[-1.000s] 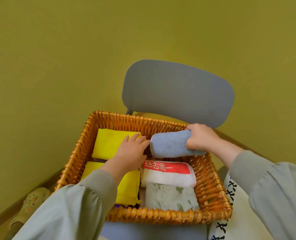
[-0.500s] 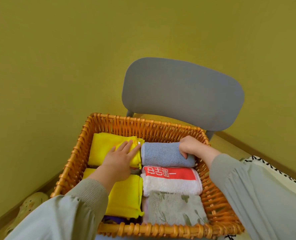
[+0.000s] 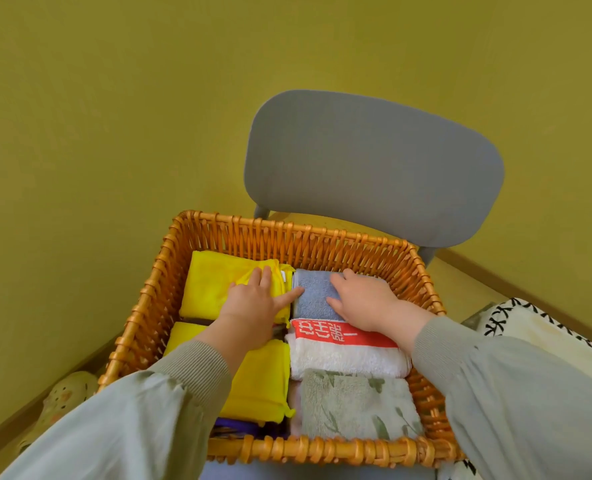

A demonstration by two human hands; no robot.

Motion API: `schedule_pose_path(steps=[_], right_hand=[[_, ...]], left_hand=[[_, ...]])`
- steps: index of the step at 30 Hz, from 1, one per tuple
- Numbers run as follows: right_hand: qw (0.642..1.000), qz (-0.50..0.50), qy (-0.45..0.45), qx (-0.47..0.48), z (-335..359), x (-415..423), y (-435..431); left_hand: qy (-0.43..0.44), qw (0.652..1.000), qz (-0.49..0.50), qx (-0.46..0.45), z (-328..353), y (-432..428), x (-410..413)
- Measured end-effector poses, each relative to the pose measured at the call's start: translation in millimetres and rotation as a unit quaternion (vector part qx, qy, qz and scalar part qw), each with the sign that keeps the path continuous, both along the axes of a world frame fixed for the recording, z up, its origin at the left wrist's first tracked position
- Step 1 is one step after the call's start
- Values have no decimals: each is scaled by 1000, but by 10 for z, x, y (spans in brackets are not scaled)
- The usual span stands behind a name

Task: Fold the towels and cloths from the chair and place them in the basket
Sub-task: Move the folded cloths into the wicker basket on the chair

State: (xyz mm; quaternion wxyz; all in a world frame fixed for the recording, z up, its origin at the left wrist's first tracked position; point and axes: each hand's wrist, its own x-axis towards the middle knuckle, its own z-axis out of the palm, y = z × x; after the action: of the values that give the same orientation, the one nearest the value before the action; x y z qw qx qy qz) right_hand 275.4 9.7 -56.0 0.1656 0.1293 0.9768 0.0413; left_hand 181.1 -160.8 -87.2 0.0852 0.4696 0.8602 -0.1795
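Head cam showed the blue towel point(image 3: 313, 296) down in the far right corner of the basket point(image 3: 322, 448), tucked between the back wall and the red-and-white towel point(image 3: 343, 355). The right hand point(image 3: 364, 299) lay flat on top of it, fingers loosely spread, pressing rather than gripping. The left hand point(image 3: 253, 306) sat flat on the far yellow cloth point(image 3: 215, 282) with straight fingers, its index finger touching the blue towel's left edge (looked like it was holding the neighbour out of the way). My worry was that the row looked packed tight, so with the pressure off, the blue towel could puff back up and lose its fold. A left hand sliding out sideways could also drag the yellow cloth's top layer and rumple it.
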Motion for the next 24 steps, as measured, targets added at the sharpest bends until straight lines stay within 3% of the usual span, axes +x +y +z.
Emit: schedule_pose_path(steps=[5, 11, 14, 17, 21, 24], right_hand=[[991, -71, -56, -97, -130, -89, 91], [997, -65, -43, -8, -72, -4, -56], [995, -68, -28, -61, -37, 54, -57], [986, -89, -98, -99, -55, 157, -1], [976, -139, -31, -164, 43, 250, -89], [964, -167, 9, -206, 196, 400, -221]], left_hand=[[-18, 1000, 4, 5, 17, -9, -21], [-75, 997, 15, 2, 112, -93, 6], [-132, 990, 48, 31, 205, -115, 43], [-162, 983, 56, 59, 253, -146, 142], [-186, 977, 55, 83, 382, -248, 328], [-273, 950, 70, 134, 616, -374, 475]])
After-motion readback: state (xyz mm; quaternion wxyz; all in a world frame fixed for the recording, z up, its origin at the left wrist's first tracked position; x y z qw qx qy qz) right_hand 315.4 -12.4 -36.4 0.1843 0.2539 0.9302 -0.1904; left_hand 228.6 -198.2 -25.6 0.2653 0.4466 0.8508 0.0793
